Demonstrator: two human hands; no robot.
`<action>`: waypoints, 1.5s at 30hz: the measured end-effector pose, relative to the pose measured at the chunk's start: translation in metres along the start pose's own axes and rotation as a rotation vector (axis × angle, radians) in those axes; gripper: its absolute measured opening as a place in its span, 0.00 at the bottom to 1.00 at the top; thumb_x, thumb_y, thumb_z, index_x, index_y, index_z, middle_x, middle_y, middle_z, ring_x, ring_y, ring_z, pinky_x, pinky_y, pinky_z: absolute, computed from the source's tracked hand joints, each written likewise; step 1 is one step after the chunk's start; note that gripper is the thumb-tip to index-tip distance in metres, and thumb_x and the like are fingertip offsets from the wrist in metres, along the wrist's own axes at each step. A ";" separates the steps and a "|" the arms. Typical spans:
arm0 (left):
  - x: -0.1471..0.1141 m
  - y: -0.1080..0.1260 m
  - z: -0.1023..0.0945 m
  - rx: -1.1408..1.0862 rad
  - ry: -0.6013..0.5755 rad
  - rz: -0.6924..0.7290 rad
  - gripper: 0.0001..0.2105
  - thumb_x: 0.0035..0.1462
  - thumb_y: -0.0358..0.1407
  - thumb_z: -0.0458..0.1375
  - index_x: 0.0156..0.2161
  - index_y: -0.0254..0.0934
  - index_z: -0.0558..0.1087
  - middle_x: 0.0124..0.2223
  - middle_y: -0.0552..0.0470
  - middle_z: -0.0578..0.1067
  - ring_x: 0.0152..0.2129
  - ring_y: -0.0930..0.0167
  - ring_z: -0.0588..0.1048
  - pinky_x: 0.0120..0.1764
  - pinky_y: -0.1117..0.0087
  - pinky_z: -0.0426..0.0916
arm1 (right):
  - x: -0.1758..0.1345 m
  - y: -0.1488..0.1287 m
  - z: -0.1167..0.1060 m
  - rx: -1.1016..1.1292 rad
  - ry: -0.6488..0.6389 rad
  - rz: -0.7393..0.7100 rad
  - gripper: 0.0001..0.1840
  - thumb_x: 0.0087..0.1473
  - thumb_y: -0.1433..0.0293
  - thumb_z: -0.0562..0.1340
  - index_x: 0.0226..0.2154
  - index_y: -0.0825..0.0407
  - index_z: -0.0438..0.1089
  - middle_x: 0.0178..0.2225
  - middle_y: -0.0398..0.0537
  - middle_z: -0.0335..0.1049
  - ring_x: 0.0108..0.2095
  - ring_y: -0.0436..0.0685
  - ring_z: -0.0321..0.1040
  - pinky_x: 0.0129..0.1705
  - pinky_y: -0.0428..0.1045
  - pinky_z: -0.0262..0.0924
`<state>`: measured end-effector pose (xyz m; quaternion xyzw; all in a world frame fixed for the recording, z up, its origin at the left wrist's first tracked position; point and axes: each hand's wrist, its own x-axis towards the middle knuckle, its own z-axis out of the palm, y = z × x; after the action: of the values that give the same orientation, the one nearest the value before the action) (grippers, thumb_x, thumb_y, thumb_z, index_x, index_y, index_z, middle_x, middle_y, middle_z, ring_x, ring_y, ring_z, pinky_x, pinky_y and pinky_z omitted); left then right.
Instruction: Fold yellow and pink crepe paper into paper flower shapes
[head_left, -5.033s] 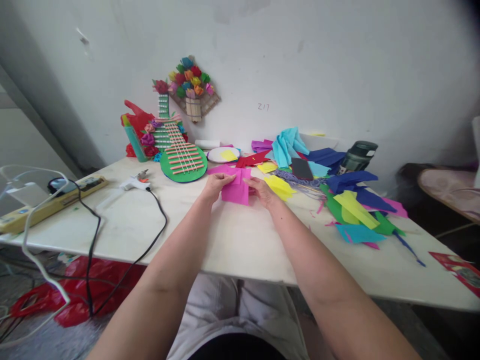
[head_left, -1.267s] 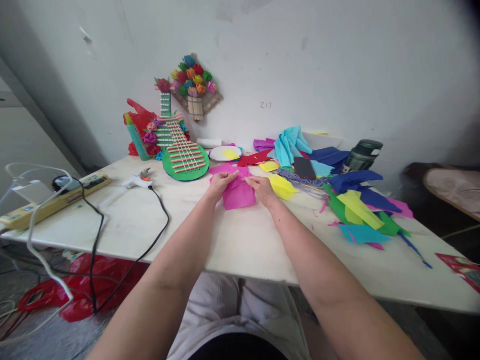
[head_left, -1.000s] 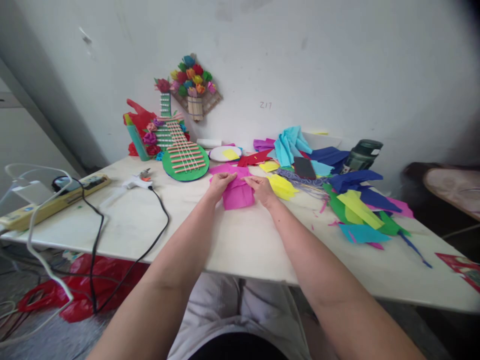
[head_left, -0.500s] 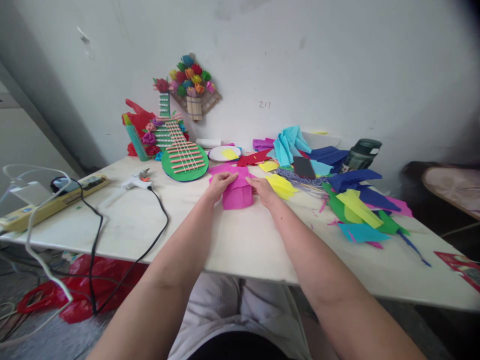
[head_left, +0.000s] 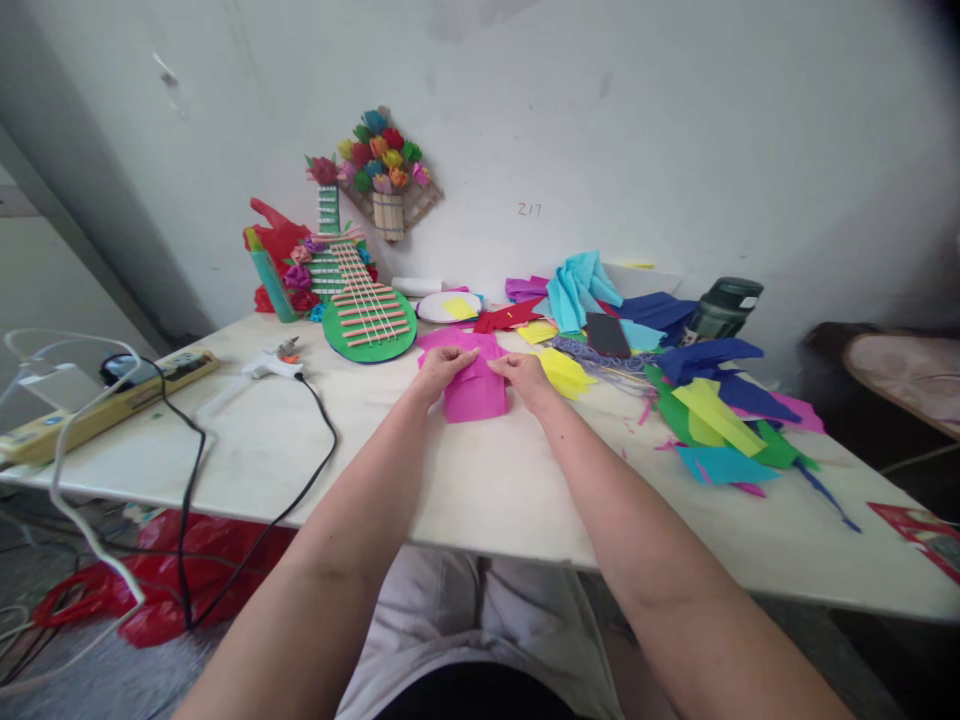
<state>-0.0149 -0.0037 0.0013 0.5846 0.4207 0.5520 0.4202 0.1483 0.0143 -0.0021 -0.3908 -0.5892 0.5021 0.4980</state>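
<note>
Pink sheet: the bright pink sheet (head_left: 478, 400) lies between the hands, near the middle of the surface (head_left: 487, 490), its near part spread flat and a small flap raised by the left thumb.
Left hand: the left hand (head_left: 442, 372) pinches the sheet's upper left part.
Right hand: the right hand (head_left: 527, 378) pinches its upper right edge, fingertips near the left hand's but apart.
Latest change: half a second ago the right fingertips sat lower on that edge and the near half bowed; now they are higher and the near edge looks straighter. I judge the sheet is being adjusted, its folding unsettled.
More pink: pink paper (head_left: 433, 343) shows just beyond the left hand.
Close by: yellow paper (head_left: 564, 374) lies right of the right hand; a white oval (head_left: 431, 307) lies farther back.
Left side: a green guitar-shaped craft (head_left: 361, 350) leans back, with a glue gun (head_left: 274, 364) nearer.
Right side: dark phone (head_left: 607, 335), then green bottle (head_left: 721, 310).
</note>
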 end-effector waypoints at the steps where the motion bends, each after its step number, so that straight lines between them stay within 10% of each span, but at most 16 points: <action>1: 0.000 -0.001 0.000 0.001 -0.001 0.004 0.19 0.40 0.46 0.63 0.18 0.34 0.62 0.16 0.59 0.58 0.14 0.80 0.54 0.19 0.75 0.45 | -0.001 -0.001 0.000 -0.012 -0.003 -0.008 0.19 0.28 0.57 0.69 0.17 0.55 0.66 0.15 0.38 0.61 0.18 0.47 0.56 0.24 0.46 0.53; 7: 0.002 -0.002 -0.002 -0.078 0.001 0.021 0.17 0.41 0.46 0.63 0.20 0.34 0.66 0.17 0.58 0.60 0.15 0.80 0.56 0.20 0.75 0.47 | -0.006 -0.007 -0.001 0.054 -0.059 0.072 0.20 0.38 0.52 0.63 0.20 0.54 0.67 0.16 0.41 0.63 0.19 0.49 0.58 0.23 0.46 0.51; 45: 0.000 0.002 0.001 0.066 0.011 -0.084 0.22 0.38 0.47 0.64 0.17 0.35 0.57 0.15 0.61 0.54 0.13 0.82 0.51 0.18 0.74 0.43 | -0.006 -0.009 -0.004 -0.165 -0.027 -0.063 0.20 0.33 0.56 0.66 0.15 0.55 0.62 0.15 0.37 0.54 0.19 0.45 0.47 0.24 0.45 0.45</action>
<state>-0.0142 -0.0044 0.0029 0.5768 0.4653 0.5229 0.4212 0.1534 0.0080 0.0057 -0.4053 -0.6472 0.4410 0.4716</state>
